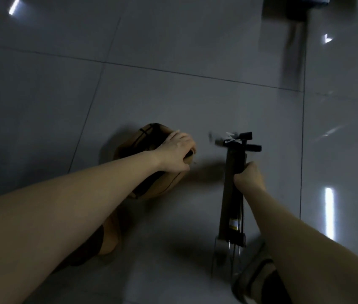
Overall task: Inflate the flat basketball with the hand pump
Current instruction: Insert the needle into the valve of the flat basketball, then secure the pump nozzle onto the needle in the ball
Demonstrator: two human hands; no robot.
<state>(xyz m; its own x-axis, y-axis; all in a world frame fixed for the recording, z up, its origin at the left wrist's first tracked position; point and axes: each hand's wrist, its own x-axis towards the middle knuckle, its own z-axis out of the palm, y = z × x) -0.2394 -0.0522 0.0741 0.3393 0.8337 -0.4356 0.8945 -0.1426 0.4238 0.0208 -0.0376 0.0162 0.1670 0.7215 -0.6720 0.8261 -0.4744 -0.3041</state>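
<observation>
Ball: the flat basketball (133, 145) is on the tiled floor (173, 95) ahead-left of you, caved in and folded, not round. Your left hand (174, 151) is on top, fingers curled over the folded upper edge, thumb down the near side, gripping the skin. Expect it to be light and floppy. The skin should grip OK but will buckle, so hold it by the fold or pin it to the floor. Valve not visible, so find it first.

Pump: the hand pump (232, 194) is just right of the ball, not touching it. It tilts away from you, with the T-handle (249, 142) at the far end and the foot bracket (226, 249) near your right foot (255, 279). Can't tell if the bracket is grounded. Your right hand (249, 178) is wrapped tight round the barrel mid-length. The pump looks rigid, light and long, so that grip is fine for moving it. For pumping, I'd put a foot on the bracket and a hand on the T-handle. The hose (242, 207) runs along the barrel, apparently stowed. The white bits near the handle are blurred, so I can't tell if that's the needle.
</observation>
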